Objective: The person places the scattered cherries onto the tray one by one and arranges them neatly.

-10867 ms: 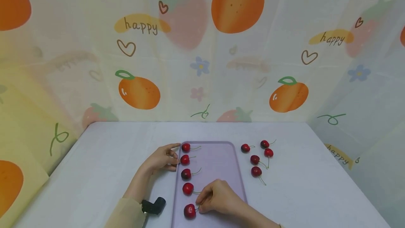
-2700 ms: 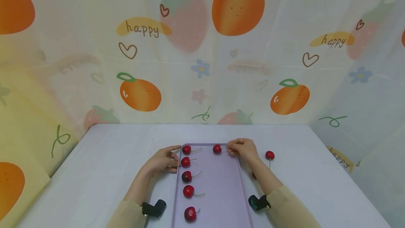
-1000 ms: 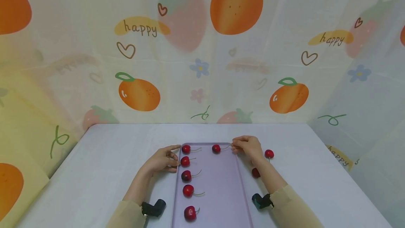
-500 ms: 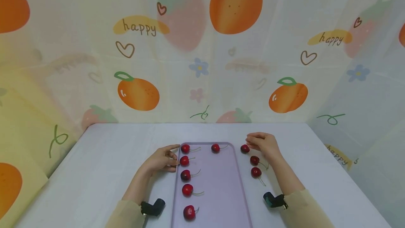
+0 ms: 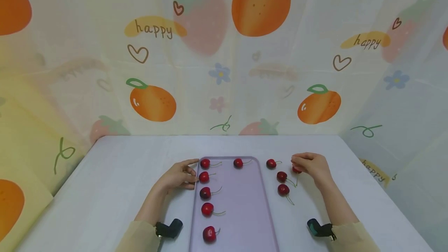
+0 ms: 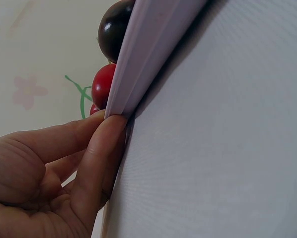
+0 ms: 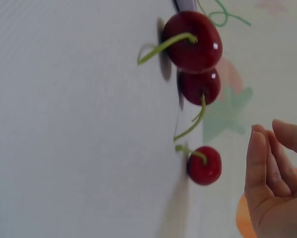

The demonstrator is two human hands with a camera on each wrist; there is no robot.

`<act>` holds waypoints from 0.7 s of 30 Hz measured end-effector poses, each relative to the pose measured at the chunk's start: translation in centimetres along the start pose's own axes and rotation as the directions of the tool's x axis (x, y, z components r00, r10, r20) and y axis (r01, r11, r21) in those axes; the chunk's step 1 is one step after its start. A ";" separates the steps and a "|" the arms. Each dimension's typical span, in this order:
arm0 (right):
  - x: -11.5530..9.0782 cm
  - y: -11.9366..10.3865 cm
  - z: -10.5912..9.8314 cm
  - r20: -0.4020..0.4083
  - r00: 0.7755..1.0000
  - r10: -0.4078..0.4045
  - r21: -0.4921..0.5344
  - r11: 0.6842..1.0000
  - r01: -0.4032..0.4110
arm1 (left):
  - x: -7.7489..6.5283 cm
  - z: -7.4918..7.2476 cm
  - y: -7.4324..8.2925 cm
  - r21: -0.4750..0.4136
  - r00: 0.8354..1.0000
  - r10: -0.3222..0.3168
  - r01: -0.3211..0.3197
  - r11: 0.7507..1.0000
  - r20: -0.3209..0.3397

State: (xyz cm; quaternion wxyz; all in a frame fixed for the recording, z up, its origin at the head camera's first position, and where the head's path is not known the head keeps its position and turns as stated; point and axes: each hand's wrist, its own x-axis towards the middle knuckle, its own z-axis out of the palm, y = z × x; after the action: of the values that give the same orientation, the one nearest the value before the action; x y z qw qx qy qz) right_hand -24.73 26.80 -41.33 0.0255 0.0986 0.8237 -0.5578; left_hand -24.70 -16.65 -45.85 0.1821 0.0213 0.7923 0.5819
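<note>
My left hand touches the left edge of a lilac tray, its index finger at the back corner. In the left wrist view the thumb lies along the tray's outer wall. A column of cherries with stems runs down the tray's left side, the nearest cherry lowest. Another cherry lies at the back right of the tray. My right hand is over a cherry on the table, partly covering it. In the right wrist view, its thumb and fingers are apart, holding nothing.
Several cherries lie on the white table right of the tray, including a back one, a middle one and a near one. A fruit-print cloth hangs behind. Black wrist devices sit at both wrists.
Earlier, my right hand pinched a near cherry's stem, then the stem of the back right cherry. It has since let go and moved right, off the tray. The left hand has stayed.
</note>
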 end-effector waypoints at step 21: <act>-0.6 3.6 -2.7 0.051 0.991 0.120 -0.168 0.980 -0.110 | -0.1 0.0 0.0 -0.002 1.000 -0.004 0.004 1.000 -0.001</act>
State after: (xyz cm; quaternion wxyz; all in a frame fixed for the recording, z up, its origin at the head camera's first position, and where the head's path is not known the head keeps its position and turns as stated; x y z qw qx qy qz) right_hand -23.25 30.54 -43.53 0.0909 0.1264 0.8587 -0.4883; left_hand -24.64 -16.61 -45.82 0.1827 0.0190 0.7918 0.5825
